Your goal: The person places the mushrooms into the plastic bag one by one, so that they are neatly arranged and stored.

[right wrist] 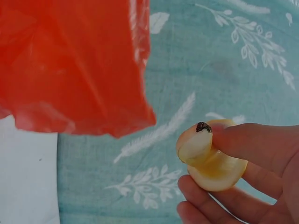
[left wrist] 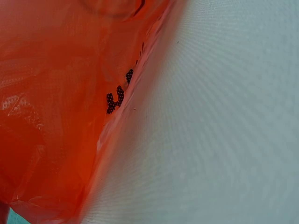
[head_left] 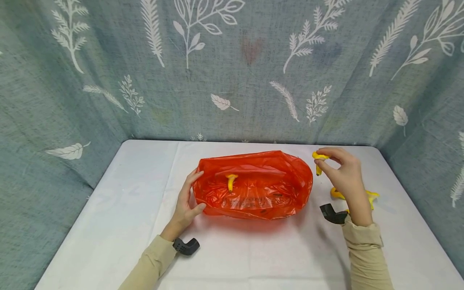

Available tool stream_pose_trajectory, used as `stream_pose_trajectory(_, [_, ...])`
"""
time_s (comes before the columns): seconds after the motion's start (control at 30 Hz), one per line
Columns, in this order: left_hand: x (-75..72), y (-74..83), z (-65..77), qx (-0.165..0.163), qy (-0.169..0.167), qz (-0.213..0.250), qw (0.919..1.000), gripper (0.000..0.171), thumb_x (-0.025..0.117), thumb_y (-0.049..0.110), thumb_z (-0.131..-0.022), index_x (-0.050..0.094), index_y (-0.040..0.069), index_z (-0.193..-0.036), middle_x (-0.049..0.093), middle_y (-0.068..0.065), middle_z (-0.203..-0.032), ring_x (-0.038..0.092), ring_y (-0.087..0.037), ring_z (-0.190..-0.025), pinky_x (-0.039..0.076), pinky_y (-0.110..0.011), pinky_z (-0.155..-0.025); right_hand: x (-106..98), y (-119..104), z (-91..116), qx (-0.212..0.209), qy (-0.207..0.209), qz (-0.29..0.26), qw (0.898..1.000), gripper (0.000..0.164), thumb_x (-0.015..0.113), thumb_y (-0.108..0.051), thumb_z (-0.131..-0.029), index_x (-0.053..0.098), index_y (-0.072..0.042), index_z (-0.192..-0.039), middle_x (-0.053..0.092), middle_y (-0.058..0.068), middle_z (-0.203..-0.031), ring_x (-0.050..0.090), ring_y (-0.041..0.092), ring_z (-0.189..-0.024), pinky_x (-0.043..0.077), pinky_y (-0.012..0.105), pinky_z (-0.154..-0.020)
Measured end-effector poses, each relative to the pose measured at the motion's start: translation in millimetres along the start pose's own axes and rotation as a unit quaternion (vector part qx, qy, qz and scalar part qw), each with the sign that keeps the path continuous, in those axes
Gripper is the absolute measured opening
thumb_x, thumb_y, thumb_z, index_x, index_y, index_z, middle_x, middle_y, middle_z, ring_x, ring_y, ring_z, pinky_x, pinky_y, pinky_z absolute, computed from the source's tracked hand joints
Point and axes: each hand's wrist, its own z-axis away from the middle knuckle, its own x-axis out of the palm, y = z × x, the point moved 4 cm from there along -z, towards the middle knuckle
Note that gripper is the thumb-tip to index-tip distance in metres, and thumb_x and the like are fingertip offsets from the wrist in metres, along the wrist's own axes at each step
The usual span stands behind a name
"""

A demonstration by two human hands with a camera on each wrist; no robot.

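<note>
Red plastic makes up the bag [head_left: 268, 186] we see, its mouth stretched from nine to three o'clock. At nine, the left hand [head_left: 185, 201] curves round the rim, probably to keep that opening wide. Between two and three, just outside the bag, the right hand [head_left: 346, 169] pinches a yellow mushroom-shaped piece [head_left: 319, 162] in thumb and fingers; we judge this light hold leaves the stem's end free. Its cap points to twelve, its dark stem tip to six, long axis along that line. Inside, toward nine, we find a similar piece [head_left: 230, 183], aligned likewise.
</note>
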Motion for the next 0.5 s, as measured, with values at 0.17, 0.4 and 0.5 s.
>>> stream_pose_trajectory(0.17, [0.0, 0.4, 0.1, -0.001, 0.000, -0.003, 1.0000, 0.081, 0.068, 0.047, -0.083, 0.041, 0.005, -0.148, 0.032, -0.013, -0.157, 0.027, -0.034, -0.144, 0.016, -0.073, -0.108, 3, -7, 1, -0.019, 0.002, -0.002, 1.000, 0.023, 0.075, -0.005, -0.086, 0.074, -0.006, -0.109, 0.070, 0.008, -0.110, 0.061, 0.024, -0.105, 0.040, 0.009, -0.088])
stream_pose_trajectory(0.4, [-0.5, -0.3, -0.5, 0.002, 0.002, -0.003, 1.0000, 0.083, 0.068, 0.050, -0.084, 0.041, 0.004, -0.147, 0.032, -0.014, -0.157, 0.027, -0.035, -0.144, 0.015, -0.072, -0.109, 10, -13, 1, -0.037, -0.004, -0.011, 0.999, 0.024, 0.076, -0.002, -0.084, 0.074, -0.006, -0.108, 0.070, 0.007, -0.110, 0.061, 0.023, -0.105, 0.043, 0.011, -0.089])
stream_pose_trajectory(0.5, [-0.7, 0.5, -0.4, 0.002, 0.003, 0.000, 1.0000, 0.083, 0.068, 0.049, -0.084, 0.041, 0.004, -0.147, 0.032, -0.014, -0.157, 0.027, -0.036, -0.144, 0.015, -0.073, -0.109, 12, -17, 2, -0.045, -0.009, -0.019, 0.999, 0.025, 0.076, -0.001, -0.084, 0.074, -0.006, -0.108, 0.070, 0.007, -0.110, 0.062, 0.023, -0.104, 0.043, 0.013, -0.088])
